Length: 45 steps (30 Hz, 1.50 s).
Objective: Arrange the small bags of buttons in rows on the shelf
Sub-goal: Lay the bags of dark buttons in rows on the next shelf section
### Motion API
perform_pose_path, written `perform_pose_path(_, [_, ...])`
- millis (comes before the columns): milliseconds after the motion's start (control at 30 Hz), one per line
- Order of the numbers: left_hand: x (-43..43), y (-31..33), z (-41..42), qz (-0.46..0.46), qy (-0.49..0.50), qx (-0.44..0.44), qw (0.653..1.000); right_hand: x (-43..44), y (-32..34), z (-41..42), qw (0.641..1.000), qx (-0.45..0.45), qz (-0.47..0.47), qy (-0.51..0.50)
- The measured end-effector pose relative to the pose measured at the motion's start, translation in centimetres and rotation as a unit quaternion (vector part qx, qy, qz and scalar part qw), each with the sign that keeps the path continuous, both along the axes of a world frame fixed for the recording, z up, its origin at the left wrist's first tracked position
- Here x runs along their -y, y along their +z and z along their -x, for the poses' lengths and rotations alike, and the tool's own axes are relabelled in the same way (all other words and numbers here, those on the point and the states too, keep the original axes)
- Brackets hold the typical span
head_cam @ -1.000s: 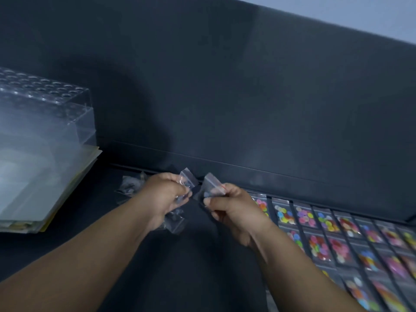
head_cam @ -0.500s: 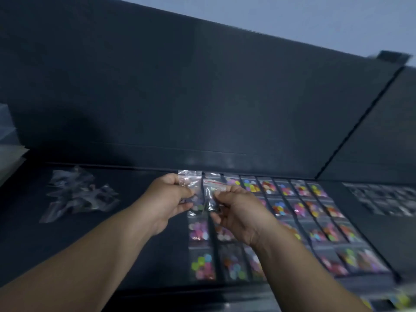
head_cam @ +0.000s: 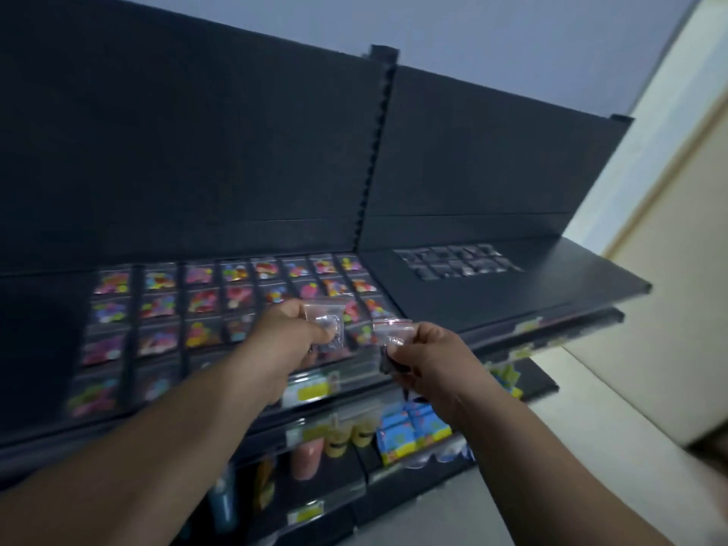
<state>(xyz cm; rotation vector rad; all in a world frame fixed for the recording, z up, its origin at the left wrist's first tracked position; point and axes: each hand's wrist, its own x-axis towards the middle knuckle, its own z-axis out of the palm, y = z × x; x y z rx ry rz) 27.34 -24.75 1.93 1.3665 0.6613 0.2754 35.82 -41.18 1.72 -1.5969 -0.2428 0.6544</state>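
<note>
Head camera view shows one small bag of buttons [head_cam: 325, 323] pinched in our left hand [head_cam: 289, 344] in the middle of the frame. A second bag [head_cam: 392, 333] is pinched in our right hand [head_cam: 431, 362], just beside the first. Both hang in the air over the front of the shelf [head_cam: 512, 297], not on it yet. The buttons inside look dark, but it is too blurry to be sure.

We think they belong with the dark group [head_cam: 457, 262] in the upper right. To do it well, we should lay each bag flat and line up its edges with the bags next to it.

On the left part of the shelf lie rows of bags with bright buttons [head_cam: 220, 301]. Lower in the frame, other shelves hold bottles [head_cam: 335, 441] and blue packs [head_cam: 409, 431].
</note>
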Motion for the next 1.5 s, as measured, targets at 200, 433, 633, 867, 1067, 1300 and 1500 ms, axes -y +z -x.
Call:
perform_pose_path(200, [7.8,0.9,-4.8,-0.023,-0.047,0.006,0.999,9.3,0.2,-3.6,0.997,0.027,0.027,-0.072])
perform_pose_path(433, [10.7,1.1,-11.4,-0.078,-0.092,-0.007,0.993,12.9,0.2,-8.0,0.991,0.04,0.009,-0.125])
perform_pose_path(633, [10.3,0.7,-18.1,-0.102,-0.109,-0.027,0.988,12.6,0.3,-14.1,0.986,0.053,0.057,-0.147])
perform_pose_path(867, [8.2,-0.3,-25.0,-0.127,-0.125,-0.064,0.982,9.9,0.0,-22.0,0.983,0.08,0.101,-0.133])
perform_pose_path(1067, [8.1,-2.8,-28.7,-0.125,-0.114,-0.101,0.98,8.4,-1.4,-26.8,0.985,0.07,0.118,-0.1])
perform_pose_path(1300, [8.7,-5.0,-32.1,-0.119,-0.073,-0.139,0.98,7.2,-3.1,-32.7,0.982,0.067,0.173,-0.024])
perform_pose_path(1500, [10.0,-6.1,-34.4,-0.135,-0.009,-0.151,0.979,6.3,-4.3,-37.0,0.977,0.085,0.181,0.078])
